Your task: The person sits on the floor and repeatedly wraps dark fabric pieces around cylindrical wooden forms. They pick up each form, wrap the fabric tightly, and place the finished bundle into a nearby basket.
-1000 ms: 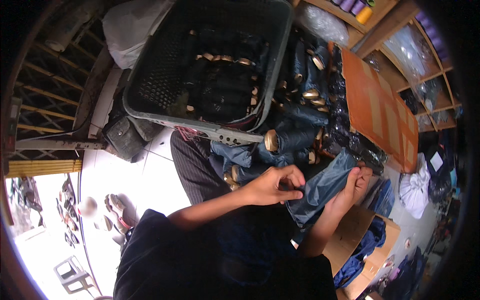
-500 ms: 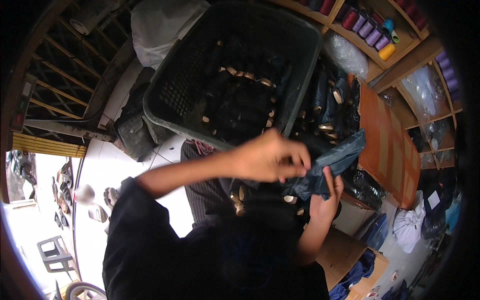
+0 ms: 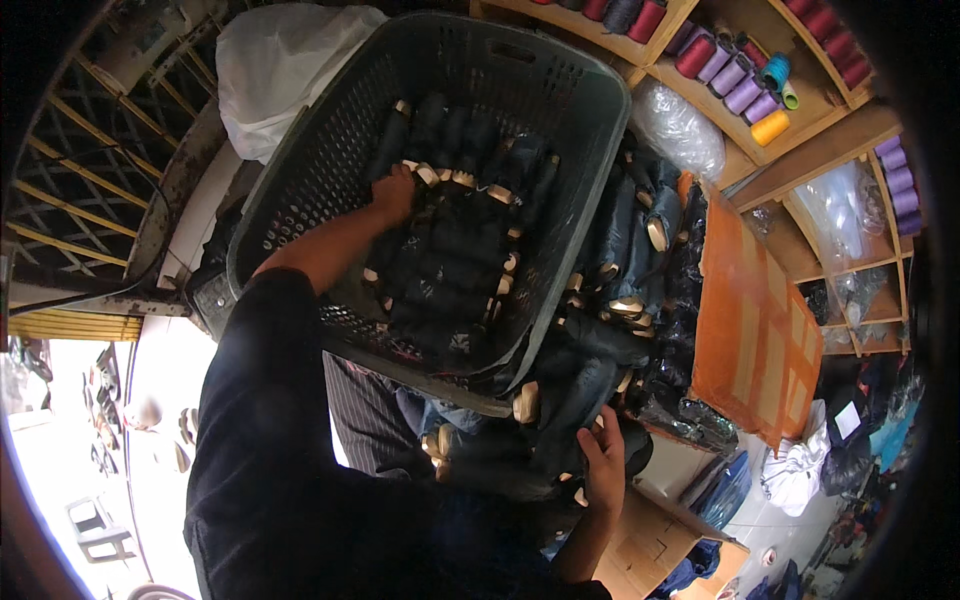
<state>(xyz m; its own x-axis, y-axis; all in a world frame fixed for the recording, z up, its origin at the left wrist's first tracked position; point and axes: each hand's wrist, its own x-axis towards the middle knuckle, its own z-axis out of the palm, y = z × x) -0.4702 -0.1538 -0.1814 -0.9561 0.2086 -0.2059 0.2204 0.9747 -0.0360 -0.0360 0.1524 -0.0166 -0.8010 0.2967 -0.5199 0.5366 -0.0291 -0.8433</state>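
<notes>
Left hand (image 3: pixel 397 192) has moved into the grey basket (image 3: pixel 300 180), grip seemingly closed on a denim roll (image 3: pixel 440 135); basket's roughly half full, right hand (image 3: pixel 605 465) clasps another from the pile.

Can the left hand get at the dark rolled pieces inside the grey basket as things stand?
Probably yes. The left hand is already down inside the grey basket, resting on the dark rolled pieces, with nothing covering them and the basket's top open.
</notes>
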